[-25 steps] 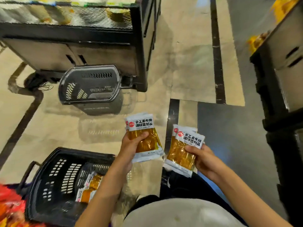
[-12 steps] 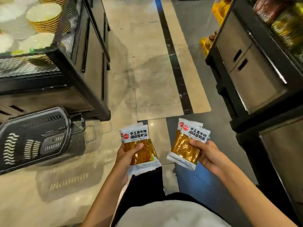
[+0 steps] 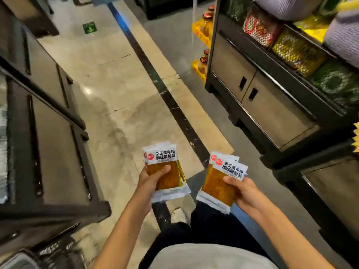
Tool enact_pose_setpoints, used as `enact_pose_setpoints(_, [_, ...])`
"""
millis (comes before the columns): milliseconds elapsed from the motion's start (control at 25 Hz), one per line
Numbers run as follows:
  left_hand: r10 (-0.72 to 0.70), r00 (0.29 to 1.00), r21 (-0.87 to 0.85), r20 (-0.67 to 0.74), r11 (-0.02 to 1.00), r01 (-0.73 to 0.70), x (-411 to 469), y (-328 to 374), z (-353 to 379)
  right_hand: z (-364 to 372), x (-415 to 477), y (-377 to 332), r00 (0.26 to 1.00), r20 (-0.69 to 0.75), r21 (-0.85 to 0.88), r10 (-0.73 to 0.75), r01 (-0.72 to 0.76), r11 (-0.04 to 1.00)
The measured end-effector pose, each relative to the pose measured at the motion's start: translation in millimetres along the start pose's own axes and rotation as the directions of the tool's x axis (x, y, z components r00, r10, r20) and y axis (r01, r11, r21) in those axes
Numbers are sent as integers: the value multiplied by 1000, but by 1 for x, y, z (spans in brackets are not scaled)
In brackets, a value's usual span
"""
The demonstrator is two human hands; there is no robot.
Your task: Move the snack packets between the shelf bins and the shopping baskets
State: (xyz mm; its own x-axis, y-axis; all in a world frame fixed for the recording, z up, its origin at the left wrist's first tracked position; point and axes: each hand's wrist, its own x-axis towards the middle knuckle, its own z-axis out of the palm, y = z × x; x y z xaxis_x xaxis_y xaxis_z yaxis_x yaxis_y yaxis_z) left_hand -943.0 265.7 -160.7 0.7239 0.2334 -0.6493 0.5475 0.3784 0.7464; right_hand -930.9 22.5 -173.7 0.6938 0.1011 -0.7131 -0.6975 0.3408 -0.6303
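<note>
Head view: both bare forearms reach forward from the bottom edge, over dark trousers and a pale shirt. The elbows are bent and the two hands are at much the same height above the glossy beige tiled floor [image 3: 116, 84].

The left hand [image 3: 149, 183] grips the left stack [image 3: 165, 171] of flat plastic snack packets, which are white at top and bottom with an amber window and black printed characters. Its thumb curls across the amber front, and the fingers are hidden behind. This stack stands nearly upright with the label facing the camera, and its lower edges are slightly fanned.

The right hand [image 3: 244, 193] grips the right stack [image 3: 221, 183] of the same packets. The thumb is pressed on the front just below the label and the fingers wrap behind. This stack is tilted, its label sloping down toward the right.

The stacks are side by side and apart, both held in the air between the shelves. A white shoe [image 3: 177, 215] shows on the floor below the gap.

On the right stands a black metal shelf unit with grey cabinet doors [image 3: 252, 90], its bins holding red, yellow and green netted bags [image 3: 297, 51]. Another dark shelf unit [image 3: 48, 152] fills the left side.
</note>
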Motion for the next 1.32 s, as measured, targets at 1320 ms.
enact_pose_setpoints(1320, [24,433,219,901,837,-502,425,560,667,4,309,-725,589,-544,77,-598,745,663])
